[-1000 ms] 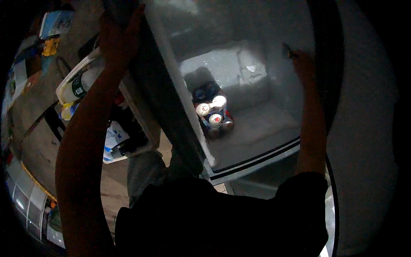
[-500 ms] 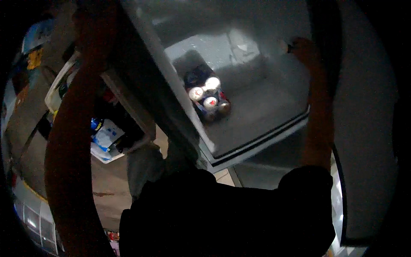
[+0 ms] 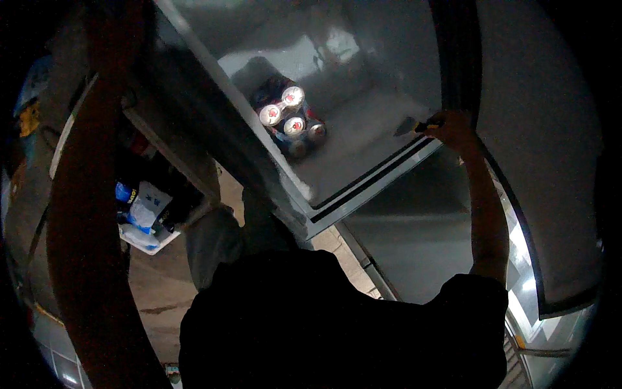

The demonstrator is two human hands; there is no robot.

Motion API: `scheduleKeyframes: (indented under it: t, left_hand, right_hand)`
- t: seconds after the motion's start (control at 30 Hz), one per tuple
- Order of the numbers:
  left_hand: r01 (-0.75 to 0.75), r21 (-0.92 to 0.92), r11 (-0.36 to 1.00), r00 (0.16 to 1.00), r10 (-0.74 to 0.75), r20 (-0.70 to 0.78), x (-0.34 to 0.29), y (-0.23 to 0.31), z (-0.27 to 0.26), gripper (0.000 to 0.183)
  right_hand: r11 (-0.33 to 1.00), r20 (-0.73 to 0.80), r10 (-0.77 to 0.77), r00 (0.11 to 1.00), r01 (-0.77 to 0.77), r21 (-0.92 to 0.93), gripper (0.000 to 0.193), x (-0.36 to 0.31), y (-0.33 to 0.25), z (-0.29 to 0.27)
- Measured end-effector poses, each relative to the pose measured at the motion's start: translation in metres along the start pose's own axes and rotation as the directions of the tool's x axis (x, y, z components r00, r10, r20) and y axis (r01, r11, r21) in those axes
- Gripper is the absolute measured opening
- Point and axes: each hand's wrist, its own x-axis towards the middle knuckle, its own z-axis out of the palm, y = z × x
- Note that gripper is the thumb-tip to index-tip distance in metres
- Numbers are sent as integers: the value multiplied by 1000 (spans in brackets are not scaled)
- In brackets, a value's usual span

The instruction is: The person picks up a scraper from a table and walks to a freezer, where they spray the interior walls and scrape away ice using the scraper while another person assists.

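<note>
Frosty freezer compartment (image 3: 363, 136), pretty dim. Right hand (image 3: 453, 126) is closed around a small scraper (image 3: 409, 126) at its front right edge, cans (image 3: 288, 120) sitting further back left. Keep the blade flat, I'd say. Left hand's hidden up top, can't tell.

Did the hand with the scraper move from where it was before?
Yes. The right hand, holding a small scraper, has come down from the freezer's back corner to the front edge of the frosty floor, right of the cans.
</note>
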Motion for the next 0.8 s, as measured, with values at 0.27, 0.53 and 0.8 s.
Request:
scheduleKeyframes:
  t: [0.27,0.53,0.8]
  left_hand:
    - [-2,-13,1000,1000,2,13,-2,-1,-4,74]
    - [-10,-21,1000,999,10,32,0,-1,-6,72]
    - [-8,-39,999,998,10,60,0,13,3,70]
  right_hand:
    - [925,-106,-271,957,228,-304,36,5,36,68]
    - [996,-157,-90,984,88,-17,31,8,47,92]
    - [991,-237,7,971,25,130,33,-1,63,113]
